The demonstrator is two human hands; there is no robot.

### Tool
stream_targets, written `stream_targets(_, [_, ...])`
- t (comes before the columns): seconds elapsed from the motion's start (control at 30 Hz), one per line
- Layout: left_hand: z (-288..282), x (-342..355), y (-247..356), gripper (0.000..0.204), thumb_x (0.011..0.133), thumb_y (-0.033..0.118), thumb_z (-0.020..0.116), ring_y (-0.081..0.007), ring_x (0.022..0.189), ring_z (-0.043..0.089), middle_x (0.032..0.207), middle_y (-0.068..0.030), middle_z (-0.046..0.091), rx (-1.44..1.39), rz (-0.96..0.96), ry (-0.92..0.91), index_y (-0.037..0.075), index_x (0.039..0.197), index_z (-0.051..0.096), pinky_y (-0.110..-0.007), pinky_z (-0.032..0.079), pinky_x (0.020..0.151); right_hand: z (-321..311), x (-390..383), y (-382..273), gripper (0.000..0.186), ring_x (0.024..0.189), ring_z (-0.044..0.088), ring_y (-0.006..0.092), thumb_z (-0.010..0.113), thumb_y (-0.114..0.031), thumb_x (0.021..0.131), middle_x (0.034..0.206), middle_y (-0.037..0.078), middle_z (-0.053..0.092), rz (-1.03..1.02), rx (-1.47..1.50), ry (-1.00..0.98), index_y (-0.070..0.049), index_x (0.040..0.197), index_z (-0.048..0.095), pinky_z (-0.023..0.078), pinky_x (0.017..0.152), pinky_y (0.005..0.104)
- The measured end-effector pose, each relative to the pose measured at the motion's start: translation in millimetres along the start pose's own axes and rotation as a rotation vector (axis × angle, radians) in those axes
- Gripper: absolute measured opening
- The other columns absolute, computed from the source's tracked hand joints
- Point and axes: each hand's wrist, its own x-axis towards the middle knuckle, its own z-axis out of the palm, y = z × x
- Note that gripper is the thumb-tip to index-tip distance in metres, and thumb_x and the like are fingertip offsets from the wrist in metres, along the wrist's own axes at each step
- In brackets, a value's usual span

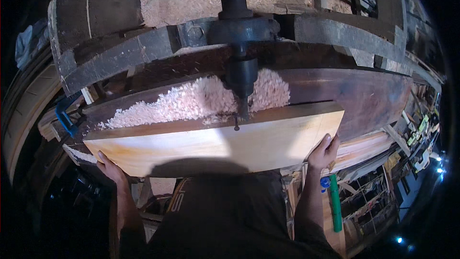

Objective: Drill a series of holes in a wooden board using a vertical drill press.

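Observation:
A thick, pale wooden plank (268,141) lies crosswise in front of me, its broad face toward me. My left hand (111,169) grips its lower left corner, thumb on the face and the other fingers mostly hidden behind. At the right end my right hand (324,152) holds the plank's edge the same way. Above the plank's far edge hangs a dark drill chuck (241,74) on a spindle. The bit (236,123) points down at the plank's upper edge; whether it touches the wood I cannot tell.
Wood shavings (177,100) are heaped behind the plank on a dark wooden table (354,91). A heavy beam frame (120,62) crosses behind. A blue clamp (64,115) sits at the left. To the right are a green tube (335,204), a blue roll (325,182) and stacked boards (364,151).

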Motion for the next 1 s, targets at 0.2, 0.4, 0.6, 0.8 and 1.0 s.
stream_targets(0.2, [0, 3, 10, 0.067, 0.105, 0.042, 0.044, -0.0331, 0.136, 0.039, 0.149, -0.0254, 0.039, 0.394, 0.769, -0.053, -0.009, 0.147, 0.031, -0.041, 0.029, 0.115, 1, -5, -5, 0.032, 0.089, 0.051, 0.0201, 0.051, -0.02, 0.104, 0.095, 0.013, 0.058, -0.03, -0.099, 0.054, 0.009, 0.116, 0.055, 0.045, 0.08, 0.0358])
stream_targets(0.4, [-13, 18, 2, 0.068, 0.106, 0.042, 0.042, -0.0328, 0.142, 0.032, 0.154, -0.0249, 0.031, 0.293, 0.573, -0.169, -0.008, 0.15, 0.026, -0.041, 0.024, 0.118, -29, -90, 8, 0.038, 0.109, 0.056, 0.0277, 0.044, -0.013, 0.103, 0.123, 0.021, 0.06, 0.062, -0.109, 0.057, 0.011, 0.132, 0.05, 0.044, 0.095, 0.0373])
stream_targets(0.6, [-1, 33, 11, 0.068, 0.104, 0.046, 0.048, -0.0304, 0.122, 0.05, 0.137, -0.0245, 0.049, 0.208, 0.24, -0.135, -0.009, 0.142, 0.035, -0.039, 0.038, 0.105, -31, -100, 29, 0.043, 0.114, 0.056, 0.0275, 0.045, -0.013, 0.102, 0.128, 0.024, 0.056, 0.197, -0.08, 0.108, 0.013, 0.136, 0.045, 0.044, 0.098, 0.0346])
stream_targets(0.8, [4, 31, 10, 0.068, 0.103, 0.049, 0.049, -0.0296, 0.117, 0.054, 0.134, -0.0233, 0.051, 0.185, 0.35, -0.12, -0.007, 0.14, 0.04, -0.039, 0.042, 0.101, -19, -72, 29, 0.04, 0.105, 0.056, 0.0231, 0.048, -0.014, 0.102, 0.118, 0.02, 0.06, 0.081, 0.032, 0.107, 0.013, 0.132, 0.047, 0.045, 0.093, 0.0327])
stream_targets(1.0, [12, 34, 18, 0.07, 0.101, 0.051, 0.051, -0.0299, 0.116, 0.055, 0.133, -0.0224, 0.053, 0.212, 0.263, -0.052, -0.007, 0.14, 0.04, -0.038, 0.043, 0.1, -5, -34, 12, 0.031, 0.097, 0.054, 0.0186, 0.051, -0.016, 0.102, 0.106, 0.015, 0.062, 0.037, 0.032, 0.111, 0.009, 0.12, 0.054, 0.045, 0.087, 0.0314])
